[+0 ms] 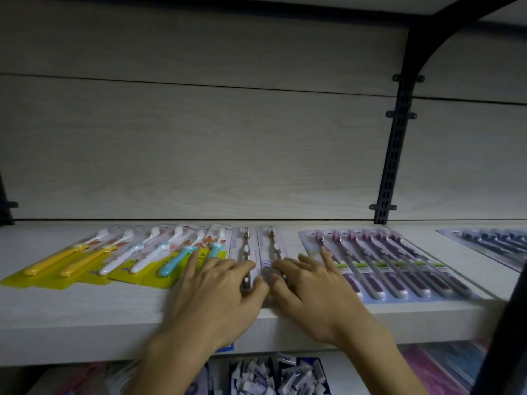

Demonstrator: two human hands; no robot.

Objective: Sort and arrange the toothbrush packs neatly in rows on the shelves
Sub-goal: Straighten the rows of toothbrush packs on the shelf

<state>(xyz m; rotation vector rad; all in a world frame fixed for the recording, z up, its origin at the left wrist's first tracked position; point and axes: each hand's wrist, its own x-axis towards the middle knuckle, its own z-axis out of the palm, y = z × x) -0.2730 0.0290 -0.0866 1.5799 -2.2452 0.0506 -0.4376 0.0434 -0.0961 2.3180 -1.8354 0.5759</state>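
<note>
Closely flanking both hands (268, 283): yellow packs (85, 260), purple pack (393, 263).

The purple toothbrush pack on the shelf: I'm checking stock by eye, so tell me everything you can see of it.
The purple toothbrush pack is one wide flat card, pale blue, under what looks like clear plastic. It holds about six brushes side by side, heads toward the back wall, with purple bristles, greyish handles, green labels and dark purple ends. It lies flat on the white shelf, slightly fanned, right of the two white packs. The right hand rests fingers on its left edge.
</note>
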